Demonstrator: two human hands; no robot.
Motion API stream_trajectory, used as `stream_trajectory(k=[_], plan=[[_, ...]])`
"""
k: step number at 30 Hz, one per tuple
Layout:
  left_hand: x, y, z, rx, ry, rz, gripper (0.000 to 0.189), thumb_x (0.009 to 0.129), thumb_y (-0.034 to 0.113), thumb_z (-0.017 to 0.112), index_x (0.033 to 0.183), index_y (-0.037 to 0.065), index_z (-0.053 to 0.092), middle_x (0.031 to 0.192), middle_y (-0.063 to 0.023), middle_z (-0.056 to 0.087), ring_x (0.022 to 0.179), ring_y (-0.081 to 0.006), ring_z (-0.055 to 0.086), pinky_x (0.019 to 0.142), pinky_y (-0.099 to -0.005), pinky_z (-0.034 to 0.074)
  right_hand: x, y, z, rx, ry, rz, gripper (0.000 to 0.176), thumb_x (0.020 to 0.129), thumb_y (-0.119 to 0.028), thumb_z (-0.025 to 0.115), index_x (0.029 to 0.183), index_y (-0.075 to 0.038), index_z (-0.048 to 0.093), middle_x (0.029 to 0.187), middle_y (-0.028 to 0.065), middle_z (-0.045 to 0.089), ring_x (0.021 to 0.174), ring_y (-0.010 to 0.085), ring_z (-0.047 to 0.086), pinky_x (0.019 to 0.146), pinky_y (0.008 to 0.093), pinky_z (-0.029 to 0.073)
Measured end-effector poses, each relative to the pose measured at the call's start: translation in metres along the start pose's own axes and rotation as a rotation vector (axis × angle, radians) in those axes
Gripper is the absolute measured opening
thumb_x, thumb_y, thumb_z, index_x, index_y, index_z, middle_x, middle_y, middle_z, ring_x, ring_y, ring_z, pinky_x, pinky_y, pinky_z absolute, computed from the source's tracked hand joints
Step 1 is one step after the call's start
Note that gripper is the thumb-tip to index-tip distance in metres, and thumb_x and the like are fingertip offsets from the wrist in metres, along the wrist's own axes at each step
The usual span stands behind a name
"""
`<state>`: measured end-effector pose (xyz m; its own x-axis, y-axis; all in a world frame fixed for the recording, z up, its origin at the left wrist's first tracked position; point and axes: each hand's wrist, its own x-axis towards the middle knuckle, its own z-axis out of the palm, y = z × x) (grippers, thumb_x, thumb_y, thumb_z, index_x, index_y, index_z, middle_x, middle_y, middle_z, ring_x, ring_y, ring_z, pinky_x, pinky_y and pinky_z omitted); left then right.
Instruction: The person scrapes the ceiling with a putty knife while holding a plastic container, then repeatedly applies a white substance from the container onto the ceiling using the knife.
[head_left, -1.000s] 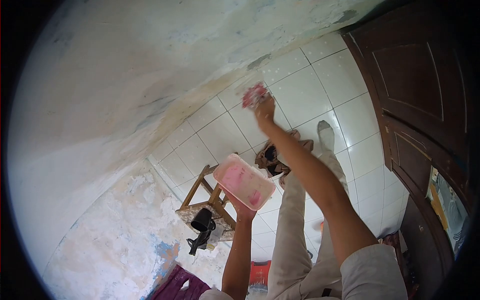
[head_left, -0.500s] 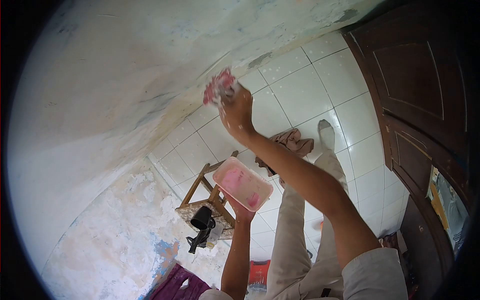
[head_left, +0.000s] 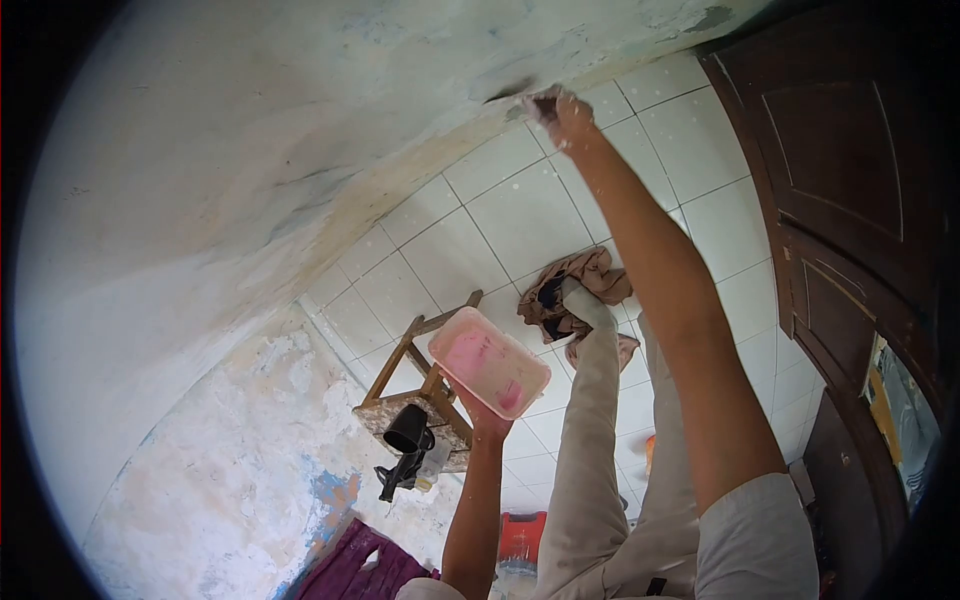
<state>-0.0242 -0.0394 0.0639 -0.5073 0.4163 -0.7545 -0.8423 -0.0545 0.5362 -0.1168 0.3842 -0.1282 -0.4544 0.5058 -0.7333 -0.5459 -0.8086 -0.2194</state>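
Note:
My left hand (head_left: 484,405) holds a shallow pinkish plastic tray (head_left: 470,350) from beneath, tilted so its inside shows. Bright pink smears mark the bottom of the tray. At the foot of the patchy wall (head_left: 330,110), my right hand (head_left: 572,122) is stretched far out with its fingers closed. A small dark-looking wad (head_left: 545,104) shows at the fingertips, blurred and partly covered, so I cannot make out its kind. White specks dot the right hand and wrist.
A wooden stool (head_left: 410,400) stands behind the tray, with a black mug (head_left: 405,430) on it. A brown cloth (head_left: 575,285) lies on the tiled floor (head_left: 530,215) by my foot. Dark wooden doors (head_left: 830,150) rise on the right. A purple cloth (head_left: 360,570) and a red object (head_left: 522,535) are low in view.
My right hand has swung up and right, from above the tray to the base of the wall. The foot nearest the brown cloth has shifted. My left hand and the tray have barely moved.

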Motion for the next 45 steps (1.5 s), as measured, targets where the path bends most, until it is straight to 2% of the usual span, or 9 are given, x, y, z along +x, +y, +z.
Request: stream_trajectory(k=[6,9,13,22,32,38,40,43,45], plan=[[-0.001,0.005,0.005,-0.162,0.019,-0.107,0.066,0.090,0.065,0.040,0.140,0.021,0.032,0.129,-0.0050,0.046,0.118,-0.0249,0.049,0.094,-0.0500,0.049,-0.033,-0.037,-0.005,-0.555,0.172,-0.378,0.023,0.095,-0.023,0.053,0.098,-0.001,0.056,0.088,0.0099,0.068,0.076,0.0171,0.066,0.063,0.0255,0.057],[0.000,0.003,0.005,-0.111,0.029,-0.102,0.071,0.088,0.070,0.037,0.139,0.021,0.035,0.128,-0.0042,0.047,0.117,-0.0251,0.050,0.093,-0.0510,0.049,-0.008,-0.021,-0.042,-2.210,0.366,-0.261,0.026,0.093,-0.028,0.057,0.100,-0.004,0.055,0.088,0.0060,0.070,0.071,0.0101,0.067,0.058,0.0218,0.054],[0.007,0.005,0.012,-0.206,0.044,-0.119,0.072,0.086,0.073,0.038,0.137,0.021,0.038,0.127,-0.0032,0.049,0.116,-0.0252,0.051,0.093,-0.0515,0.048,-0.032,0.025,-0.003,-0.533,0.131,-0.132,0.026,0.093,-0.027,0.057,0.101,-0.002,0.056,0.088,0.0061,0.069,0.073,0.0114,0.067,0.061,0.0238,0.055],[0.000,0.016,0.048,-0.102,0.005,-0.043,0.071,0.088,0.070,0.038,0.139,0.020,0.034,0.128,-0.0042,0.047,0.119,-0.0251,0.048,0.098,-0.0480,0.046,-0.082,-0.044,0.033,-0.048,0.207,-0.235,0.026,0.093,-0.022,0.057,0.102,0.002,0.058,0.090,0.0059,0.068,0.077,0.0142,0.067,0.067,0.0270,0.057],[0.007,0.001,0.011,-0.086,-0.006,0.005,0.070,0.090,0.065,0.039,0.143,0.021,0.027,0.132,-0.0052,0.043,0.120,-0.0267,0.047,0.096,-0.0501,0.047,-0.046,0.019,-0.004,-1.071,0.336,-0.507,0.030,0.085,-0.021,0.065,0.100,0.004,0.062,0.085,0.0154,0.068,0.073,0.0296,0.067,0.063,0.0408,0.051],[0.008,-0.007,-0.005,0.009,0.021,0.071,0.077,0.084,0.051,0.056,0.145,0.023,0.019,0.136,-0.0042,0.038,0.123,-0.0266,0.043,0.100,-0.0493,0.044,-0.120,0.090,0.086,-1.197,0.122,-0.526,0.051,0.083,-0.017,0.062,0.122,0.011,0.045,0.117,0.0269,0.052,0.112,0.0384,0.047,0.099,0.0470,0.032],[0.008,-0.007,-0.006,0.059,0.023,0.100,0.088,0.080,0.042,0.068,0.147,0.024,0.014,0.140,-0.0035,0.034,0.126,-0.0264,0.040,0.102,-0.0489,0.042,-0.190,0.104,0.118,-1.269,0.143,-0.926,0.048,0.084,-0.013,0.061,0.123,0.010,0.047,0.116,0.0281,0.053,0.108,0.0382,0.052,0.092,0.0445,0.041],[0.006,0.007,0.008,-0.348,0.020,-0.040,0.106,0.071,0.023,0.078,0.148,0.028,0.006,0.143,-0.0027,0.029,0.128,-0.0276,0.038,0.104,-0.0494,0.040,-0.228,0.102,0.115,-0.888,-0.223,-0.479,0.043,0.085,-0.007,0.058,0.123,0.008,0.049,0.109,0.0268,0.059,0.096,0.0378,0.061,0.076,0.0390,0.051],[0.007,0.007,0.013,-0.188,-0.026,0.054,0.103,0.074,0.023,0.076,0.148,0.028,0.005,0.143,-0.0027,0.029,0.128,-0.0278,0.037,0.105,-0.0498,0.039,-0.215,0.109,0.087,-0.956,-0.154,-0.709,0.037,0.088,-0.007,0.056,0.122,0.007,0.051,0.102,0.0226,0.063,0.085,0.0337,0.065,0.067,0.0350,0.053]])
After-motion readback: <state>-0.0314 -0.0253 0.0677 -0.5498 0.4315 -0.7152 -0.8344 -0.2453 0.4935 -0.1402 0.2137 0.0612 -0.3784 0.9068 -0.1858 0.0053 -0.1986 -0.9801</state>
